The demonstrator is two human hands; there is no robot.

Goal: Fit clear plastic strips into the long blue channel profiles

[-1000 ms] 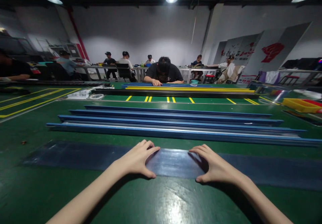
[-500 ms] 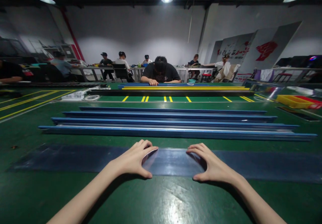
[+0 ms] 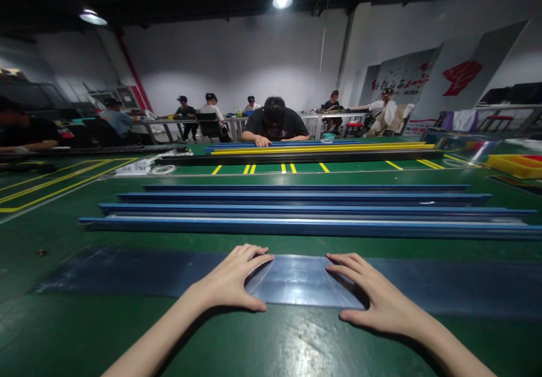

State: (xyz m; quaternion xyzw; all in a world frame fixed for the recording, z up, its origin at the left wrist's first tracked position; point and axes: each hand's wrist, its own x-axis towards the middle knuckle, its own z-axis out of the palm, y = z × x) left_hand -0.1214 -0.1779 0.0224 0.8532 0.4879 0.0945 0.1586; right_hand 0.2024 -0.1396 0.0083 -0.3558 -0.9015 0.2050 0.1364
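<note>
A long, clear bluish plastic strip lies flat across the green table in front of me. My left hand rests over its middle, fingertips at the far edge and thumb at the near edge. To the right, my right hand spans the strip the same way, with its thumb tip just past the near edge. Both hands have fingers and thumb spread wide. Between them a shiny stretch of strip shows. Beyond the strip, several long blue channel rails lie side by side.
Farther back lie a yellow rail and a black rail. Across the table a co-worker bends over, one hand by the rails. A yellow bin stands at the right; a roll of clear tape lies at the left.
The view has turned slightly, so the whole scene sits farther right and a little lower. My hands are marginally farther apart over the strip, fingers still spread.
</note>
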